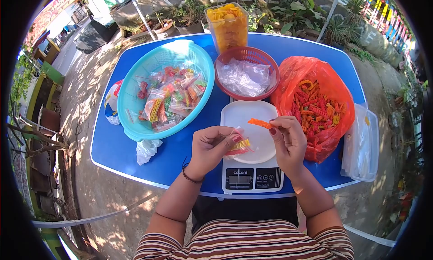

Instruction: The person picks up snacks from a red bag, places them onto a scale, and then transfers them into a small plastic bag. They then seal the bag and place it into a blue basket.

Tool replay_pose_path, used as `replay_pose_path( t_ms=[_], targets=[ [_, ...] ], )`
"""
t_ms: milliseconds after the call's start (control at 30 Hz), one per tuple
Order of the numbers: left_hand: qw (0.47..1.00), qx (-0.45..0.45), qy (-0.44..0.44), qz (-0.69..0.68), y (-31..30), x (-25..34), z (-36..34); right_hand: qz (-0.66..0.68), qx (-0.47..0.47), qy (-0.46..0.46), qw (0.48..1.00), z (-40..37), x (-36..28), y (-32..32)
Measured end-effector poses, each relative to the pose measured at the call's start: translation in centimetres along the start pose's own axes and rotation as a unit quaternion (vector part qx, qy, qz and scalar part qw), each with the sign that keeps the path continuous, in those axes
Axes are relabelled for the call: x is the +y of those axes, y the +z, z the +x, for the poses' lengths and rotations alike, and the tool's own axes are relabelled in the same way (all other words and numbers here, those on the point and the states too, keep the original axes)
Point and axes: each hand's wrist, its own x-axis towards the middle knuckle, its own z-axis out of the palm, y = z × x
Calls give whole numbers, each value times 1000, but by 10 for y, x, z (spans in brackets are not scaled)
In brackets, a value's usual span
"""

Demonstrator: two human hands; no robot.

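My left hand [209, 147] pinches a small clear plastic bag [240, 147] with yellow and red crinkled snack pieces inside. Between the thumb and fingertips of my right hand [289, 142] is an orange crinkled snack stick [259, 123], just to the right of the bag and apart from it. Both hands are over the white round tray of a kitchen scale [248, 110]; its display is too dim to read. Right of my right hand, an open red plastic bag [286, 77] holds many red, orange and yellow snack sticks [315, 109].
A turquoise basket [128, 77] with filled small bags stands left. Behind the scale are a red basket [221, 86] of clear bags and a tub of yellow chips [228, 27]. A clear plastic box [367, 147] lies at the blue table's [180, 158] right edge, crumpled plastic [148, 150] at front left.
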Motion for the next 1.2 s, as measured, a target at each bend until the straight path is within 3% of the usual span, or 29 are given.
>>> replay_pose_path(
  t_ms=[267,333,633,867,1200],
  targets=[
    [997,61,27,40,4,3,-1,84,24,-29,996,-6,-8,-2],
    [996,58,34,51,2,2,-1,106,68,-18,992,-9,-6,0],
    [996,16,13,86,3,2,-2,138,26,-48,989,-11,-5,4],
    [992,-42,21,118,8,7,-1,-2,-32,-74,997,-12,-10,5],
    [998,-22,-1,62,6,4,-2,-98,-115,-127,980,-1,-19,4]
  ],
)
